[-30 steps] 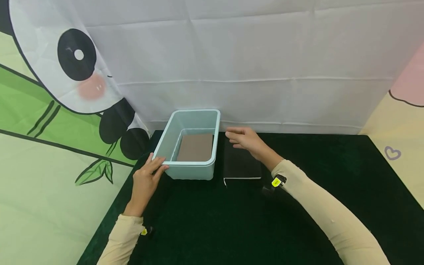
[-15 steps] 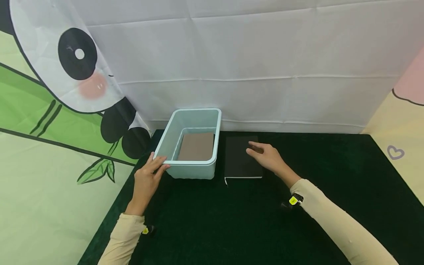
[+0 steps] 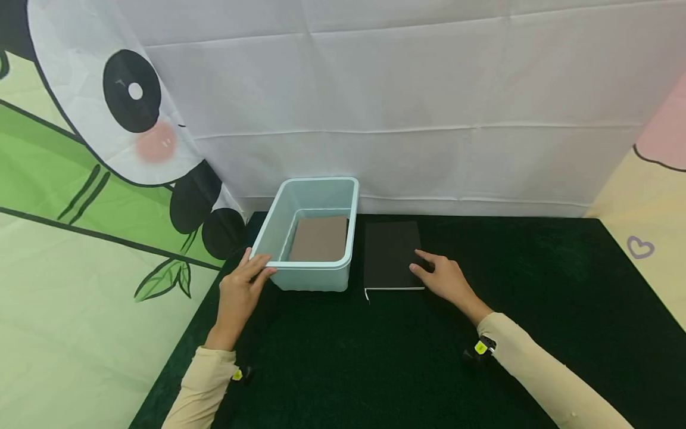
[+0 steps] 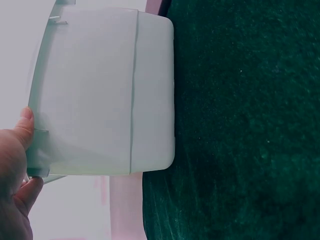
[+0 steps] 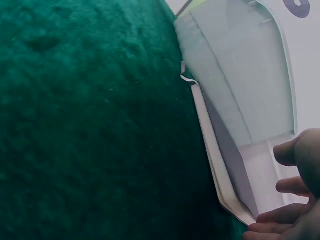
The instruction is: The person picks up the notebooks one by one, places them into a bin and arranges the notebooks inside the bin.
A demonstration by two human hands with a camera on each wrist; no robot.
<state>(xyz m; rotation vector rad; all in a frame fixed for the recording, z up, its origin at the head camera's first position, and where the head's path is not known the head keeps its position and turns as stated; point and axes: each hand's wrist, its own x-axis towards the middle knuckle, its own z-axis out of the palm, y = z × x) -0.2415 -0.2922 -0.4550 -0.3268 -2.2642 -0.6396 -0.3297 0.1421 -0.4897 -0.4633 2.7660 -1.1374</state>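
A pale-blue bin (image 3: 311, 278) contains a flat brown object (image 3: 318, 239), identity unclear; the left hand (image 3: 238, 293) grips its near-left corner. The right hand (image 3: 446, 280), digits apart, adjoins the black notebook (image 3: 389, 256) beside the bin; contact indistinct.

Long, plain cream sleeves (image 3: 549, 379) with small black wrist cameras (image 3: 248, 374) and bright yellow tags (image 3: 480, 347).

We read this as a staged tabletop recording set; home, lab or office, we can't tell. We've got a table (image 3: 348, 363) under dark green cloth, creased white backdrop fabric (image 3: 396, 83) at the far side, a cartoon animal print (image 3: 132, 90) left, a purple heart print (image 3: 641, 247) right.
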